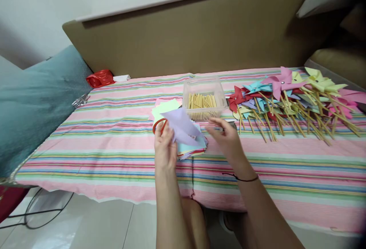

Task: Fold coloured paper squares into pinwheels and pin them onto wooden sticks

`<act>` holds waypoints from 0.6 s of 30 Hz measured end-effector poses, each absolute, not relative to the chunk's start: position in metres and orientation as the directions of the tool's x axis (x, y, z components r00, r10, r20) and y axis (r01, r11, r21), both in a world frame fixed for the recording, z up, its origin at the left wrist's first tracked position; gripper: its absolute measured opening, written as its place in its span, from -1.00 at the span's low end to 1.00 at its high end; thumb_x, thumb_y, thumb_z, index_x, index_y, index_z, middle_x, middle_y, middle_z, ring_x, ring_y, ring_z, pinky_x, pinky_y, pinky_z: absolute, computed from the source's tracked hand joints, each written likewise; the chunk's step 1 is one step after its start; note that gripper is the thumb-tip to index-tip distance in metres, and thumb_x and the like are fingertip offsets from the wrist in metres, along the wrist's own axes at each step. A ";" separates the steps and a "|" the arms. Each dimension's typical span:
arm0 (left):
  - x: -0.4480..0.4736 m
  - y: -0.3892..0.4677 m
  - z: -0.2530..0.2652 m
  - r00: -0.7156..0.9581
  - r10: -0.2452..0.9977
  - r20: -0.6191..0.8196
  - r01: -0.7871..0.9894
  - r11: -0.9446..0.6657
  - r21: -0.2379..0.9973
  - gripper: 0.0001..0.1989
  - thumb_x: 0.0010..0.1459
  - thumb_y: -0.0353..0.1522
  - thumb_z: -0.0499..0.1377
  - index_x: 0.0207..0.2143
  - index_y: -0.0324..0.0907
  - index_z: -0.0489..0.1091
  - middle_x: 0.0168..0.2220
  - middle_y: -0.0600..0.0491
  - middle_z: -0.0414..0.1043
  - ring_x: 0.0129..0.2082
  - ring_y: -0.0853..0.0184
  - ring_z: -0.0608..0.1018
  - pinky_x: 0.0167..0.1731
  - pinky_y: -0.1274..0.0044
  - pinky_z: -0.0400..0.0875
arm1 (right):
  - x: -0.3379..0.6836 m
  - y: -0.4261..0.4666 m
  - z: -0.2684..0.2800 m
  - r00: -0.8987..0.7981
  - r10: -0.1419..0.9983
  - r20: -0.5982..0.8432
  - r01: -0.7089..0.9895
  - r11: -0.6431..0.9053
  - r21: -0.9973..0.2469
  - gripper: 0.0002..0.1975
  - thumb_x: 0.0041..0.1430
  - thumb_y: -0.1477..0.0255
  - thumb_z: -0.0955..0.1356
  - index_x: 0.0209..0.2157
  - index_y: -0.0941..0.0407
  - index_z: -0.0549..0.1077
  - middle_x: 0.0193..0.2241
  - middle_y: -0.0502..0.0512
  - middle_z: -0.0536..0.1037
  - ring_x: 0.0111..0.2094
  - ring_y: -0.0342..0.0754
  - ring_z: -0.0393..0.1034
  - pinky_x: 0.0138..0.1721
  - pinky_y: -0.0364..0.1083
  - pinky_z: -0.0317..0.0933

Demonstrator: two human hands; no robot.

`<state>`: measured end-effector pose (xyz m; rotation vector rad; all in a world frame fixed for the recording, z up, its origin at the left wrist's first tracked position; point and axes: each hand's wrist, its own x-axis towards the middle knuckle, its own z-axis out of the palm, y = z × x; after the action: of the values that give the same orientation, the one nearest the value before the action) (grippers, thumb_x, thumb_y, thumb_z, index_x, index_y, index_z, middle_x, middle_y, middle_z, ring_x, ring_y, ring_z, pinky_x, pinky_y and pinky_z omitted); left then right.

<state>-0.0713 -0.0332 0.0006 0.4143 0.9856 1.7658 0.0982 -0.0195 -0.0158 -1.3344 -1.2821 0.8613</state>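
Observation:
My left hand (pixel 166 148) grips a sheet of light purple paper (pixel 180 124) by its lower left side, the thumb pressed on it. The sheet is partly cut and bent, with a gap between its flaps. To the right of the paper, my right hand (pixel 228 136) hovers with thumb and fingers apart and nothing visible in it. Beneath the purple sheet lies a stack of coloured papers (pixel 193 148), blue on top. A red ring-shaped handle (pixel 156 126) shows behind my left fingers; the rest of it is hidden.
Behind my hands stands a clear plastic box (pixel 221 96) of short wooden sticks (pixel 201 101). Finished paper pinwheels (pixel 281 83) on sticks are heaped at the right. Green and pink sheets (pixel 162 108) lie left of the box. A red plastic bag (pixel 100 78) sits at the far left.

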 end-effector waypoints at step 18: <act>0.018 -0.030 0.017 -0.202 0.968 0.152 -0.377 -0.220 0.900 -0.36 -0.20 -0.45 0.38 -0.06 0.03 0.20 -0.17 0.11 0.39 -0.34 0.43 0.52 -0.21 0.51 0.43 | 0.197 -0.037 0.005 0.132 0.908 0.399 0.098 0.388 -0.916 -0.91 0.00 0.42 0.42 -0.55 -0.02 0.56 0.12 0.01 0.37 0.11 0.14 0.29 0.13 0.17 0.13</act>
<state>0.0179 -0.0300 0.0175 0.9450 0.9162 1.6382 0.1965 -0.0366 0.0053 -1.0208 -1.3136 0.7682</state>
